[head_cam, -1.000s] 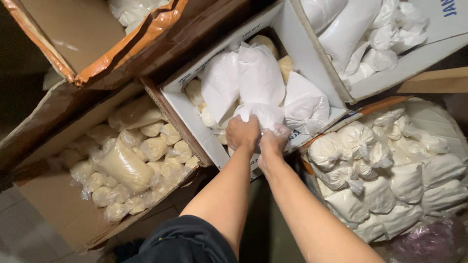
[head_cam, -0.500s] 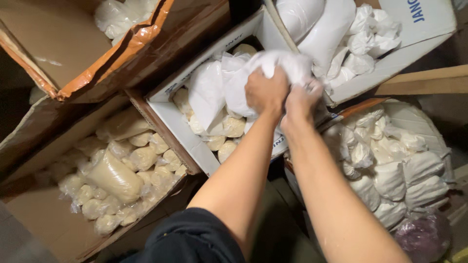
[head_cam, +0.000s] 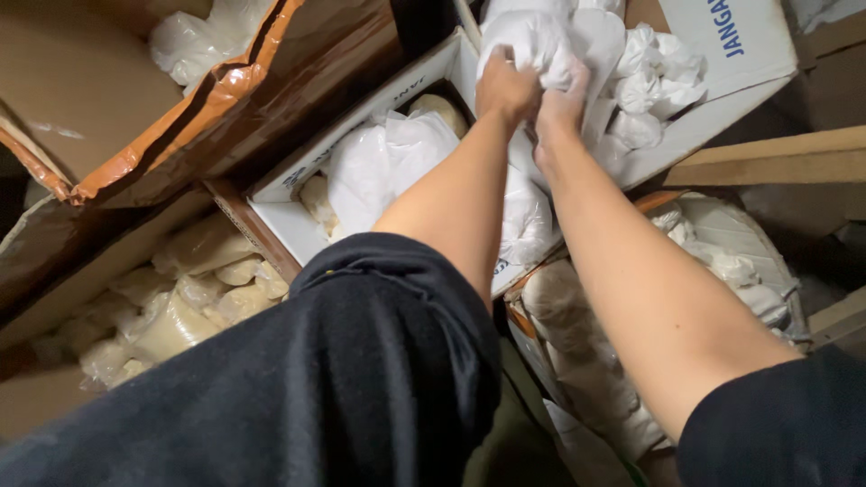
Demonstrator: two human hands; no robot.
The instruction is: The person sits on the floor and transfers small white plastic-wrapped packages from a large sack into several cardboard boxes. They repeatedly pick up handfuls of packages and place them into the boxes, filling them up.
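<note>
At the far left, a brown cardboard box lies open low in the view, filled with small clear plastic bags of pale yellowish lumps. Above it, the flap of a second brown cardboard box edged with shiny orange-brown tape tilts across the upper left, with one knotted clear bag of white material resting inside.

In the middle stands a white cardboard box packed with white plastic bags of powder. The person's left arm, in a black short sleeve, reaches over this box.

The left hand and the right hand are side by side, touching, both clenched on the top of one soft white plastic bag. That bag is held at the near edge of a second white cardboard box at the upper right, against the other knotted white bags inside it.

Below the right forearm, a round container lined with plastic holds more tied bags of whitish material. A bare wooden beam crosses the right edge between this container and the upper box.
</note>
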